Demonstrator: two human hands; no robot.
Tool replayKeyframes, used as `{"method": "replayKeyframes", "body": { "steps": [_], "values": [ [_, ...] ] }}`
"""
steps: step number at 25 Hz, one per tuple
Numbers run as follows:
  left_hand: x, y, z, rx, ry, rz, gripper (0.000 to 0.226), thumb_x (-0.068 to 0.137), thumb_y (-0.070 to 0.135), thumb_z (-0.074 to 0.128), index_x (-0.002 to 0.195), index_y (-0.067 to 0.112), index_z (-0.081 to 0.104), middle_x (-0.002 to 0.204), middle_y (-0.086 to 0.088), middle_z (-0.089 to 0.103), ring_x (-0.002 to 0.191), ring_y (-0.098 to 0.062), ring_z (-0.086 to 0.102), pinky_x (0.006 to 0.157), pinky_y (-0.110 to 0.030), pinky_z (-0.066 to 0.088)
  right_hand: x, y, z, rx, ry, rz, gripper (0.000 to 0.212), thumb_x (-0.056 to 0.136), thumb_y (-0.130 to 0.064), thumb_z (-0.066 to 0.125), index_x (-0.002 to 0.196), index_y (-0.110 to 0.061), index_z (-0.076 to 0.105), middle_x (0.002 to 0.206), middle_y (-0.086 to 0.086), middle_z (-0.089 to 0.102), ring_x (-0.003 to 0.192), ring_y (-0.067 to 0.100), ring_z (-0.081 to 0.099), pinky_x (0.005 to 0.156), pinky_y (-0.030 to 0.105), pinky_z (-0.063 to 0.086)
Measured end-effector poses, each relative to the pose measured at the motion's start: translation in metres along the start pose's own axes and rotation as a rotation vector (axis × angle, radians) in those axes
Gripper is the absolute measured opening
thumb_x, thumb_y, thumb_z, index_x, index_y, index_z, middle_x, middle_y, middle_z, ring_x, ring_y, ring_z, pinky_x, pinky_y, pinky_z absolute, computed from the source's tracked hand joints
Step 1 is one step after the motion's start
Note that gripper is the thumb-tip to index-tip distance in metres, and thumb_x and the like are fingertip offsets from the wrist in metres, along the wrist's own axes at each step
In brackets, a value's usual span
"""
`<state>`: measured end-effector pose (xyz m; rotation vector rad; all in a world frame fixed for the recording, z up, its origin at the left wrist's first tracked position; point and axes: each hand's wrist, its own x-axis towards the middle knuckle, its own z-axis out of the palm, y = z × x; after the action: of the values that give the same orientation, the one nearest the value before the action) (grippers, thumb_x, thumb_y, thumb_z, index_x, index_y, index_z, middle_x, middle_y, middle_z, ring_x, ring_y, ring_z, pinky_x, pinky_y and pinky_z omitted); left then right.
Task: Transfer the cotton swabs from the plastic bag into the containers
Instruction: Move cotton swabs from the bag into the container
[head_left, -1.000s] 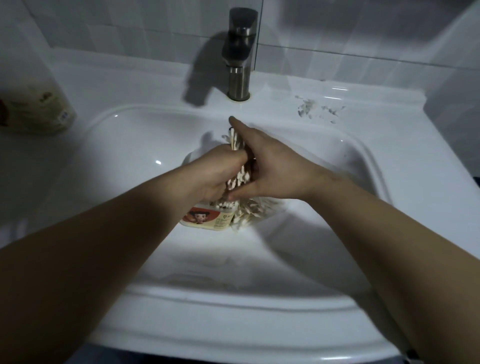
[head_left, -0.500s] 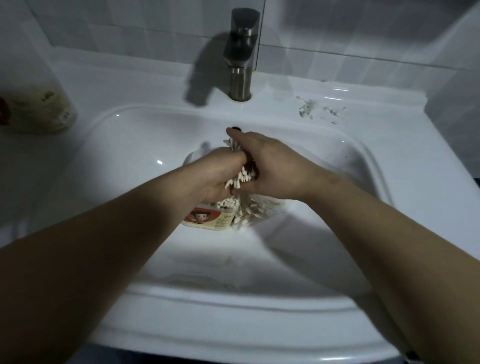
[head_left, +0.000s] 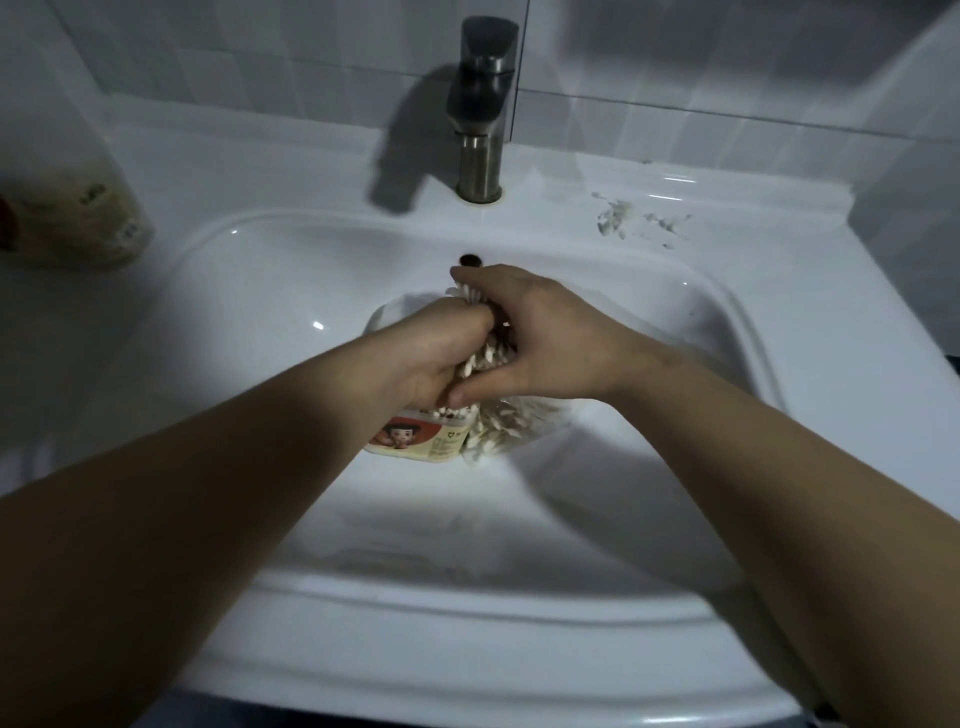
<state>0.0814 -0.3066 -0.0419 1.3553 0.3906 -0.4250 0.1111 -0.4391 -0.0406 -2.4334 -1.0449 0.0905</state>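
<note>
A bundle of cotton swabs (head_left: 485, 358) is clamped between left hand (head_left: 441, 358) and right hand (head_left: 540, 343), now lowered toward the container (head_left: 415, 441) at the sink (head_left: 249, 322) centre; insertion seems underway.

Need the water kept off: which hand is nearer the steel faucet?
Right hand: its fingertips reach farthest toward the steel faucet. Left hand sits lower, farther away.

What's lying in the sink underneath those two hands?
A clear plastic bag of loose cotton swabs with a cartoon label. The left hand and right hand grip a bundle of swabs; whatever lies beneath them is hidden.
</note>
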Motion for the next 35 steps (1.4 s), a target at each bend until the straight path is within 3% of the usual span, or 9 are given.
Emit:
{"method": "replayKeyframes", "body": {
  "steps": [7,10,15,18,21,24,27,30,35],
  "values": [
    [0.006,-0.001,0.001,-0.004,0.021,0.025,0.028,0.101,0.001,0.041,0.12,0.009,0.06,0.096,-0.012,0.066,0.077,-0.02,0.068,0.053,-0.029,0.056,0.001,0.0,-0.003,-0.031,0.054,0.005,0.087,0.071,-0.042,0.088,0.145,-0.013,0.053,0.132,0.003,0.064,0.115,0.015,0.061,0.093,0.018,0.041],
    [0.007,0.0,-0.002,0.03,0.034,0.058,0.013,0.103,0.013,0.05,0.096,0.01,0.06,0.073,-0.004,0.059,0.06,-0.012,0.057,0.051,-0.023,0.048,-0.002,0.003,-0.01,0.059,0.048,0.061,0.089,0.072,-0.055,0.082,0.146,-0.016,0.052,0.132,-0.003,0.064,0.113,0.007,0.061,0.093,0.02,0.049],
    [0.015,0.003,-0.008,-0.004,0.192,0.131,0.03,0.101,0.036,0.06,0.081,0.014,0.055,0.058,-0.001,0.048,0.046,-0.01,0.044,0.043,-0.022,0.037,-0.002,0.01,-0.022,0.028,0.159,0.264,0.02,0.095,-0.029,0.06,0.1,-0.017,0.075,0.089,-0.003,0.075,0.082,0.014,0.07,0.082,0.038,0.057],
    [0.016,0.003,-0.01,0.023,0.168,0.159,0.033,0.1,0.041,0.061,0.081,0.016,0.054,0.06,0.001,0.052,0.052,-0.012,0.049,0.051,-0.026,0.045,-0.002,0.017,-0.02,-0.171,-0.18,0.438,0.02,0.087,-0.018,0.057,0.078,-0.014,0.075,0.079,0.003,0.075,0.076,0.02,0.07,0.078,0.038,0.059],
    [0.015,0.002,-0.008,0.076,0.136,0.165,0.033,0.099,0.044,0.06,0.081,0.017,0.053,0.062,0.003,0.054,0.053,-0.011,0.053,0.052,-0.025,0.049,-0.005,0.016,-0.008,-0.286,-0.439,0.361,0.023,0.084,-0.012,0.052,0.079,-0.021,0.072,0.083,-0.001,0.071,0.083,0.023,0.066,0.076,0.034,0.056],
    [0.016,0.0,-0.008,0.102,0.132,0.173,0.032,0.099,0.045,0.06,0.084,0.018,0.053,0.065,0.003,0.055,0.052,-0.009,0.055,0.053,-0.025,0.051,-0.003,0.009,0.004,-0.232,-0.512,0.218,0.019,0.094,-0.014,0.049,0.095,-0.01,0.068,0.092,0.001,0.065,0.084,0.019,0.059,0.071,0.021,0.045],
    [0.016,-0.001,-0.008,0.086,0.107,0.185,0.028,0.1,0.044,0.06,0.088,0.019,0.053,0.067,0.004,0.055,0.052,-0.009,0.056,0.054,-0.026,0.052,-0.004,0.003,0.013,-0.197,-0.606,0.126,0.021,0.094,-0.018,0.062,0.074,-0.019,0.057,0.075,-0.009,0.053,0.067,0.004,0.051,0.058,0.005,0.037],
    [0.015,-0.002,-0.008,0.109,0.086,0.194,0.027,0.1,0.043,0.058,0.089,0.019,0.054,0.067,0.004,0.055,0.052,-0.008,0.057,0.054,-0.025,0.053,-0.005,0.0,0.02,-0.155,-0.623,0.088,0.048,0.094,-0.011,0.064,0.056,-0.03,0.041,0.062,-0.014,0.044,0.059,-0.002,0.051,0.058,0.009,0.036],
    [0.012,-0.002,-0.007,0.12,0.064,0.193,0.029,0.101,0.042,0.058,0.086,0.018,0.055,0.068,0.003,0.057,0.053,-0.009,0.059,0.054,-0.024,0.054,-0.001,0.004,0.028,-0.341,-0.646,0.1,0.041,0.091,-0.006,0.054,0.056,-0.021,0.039,0.064,-0.004,0.044,0.067,0.019,0.045,0.058,0.024,0.037]
  ]
}}
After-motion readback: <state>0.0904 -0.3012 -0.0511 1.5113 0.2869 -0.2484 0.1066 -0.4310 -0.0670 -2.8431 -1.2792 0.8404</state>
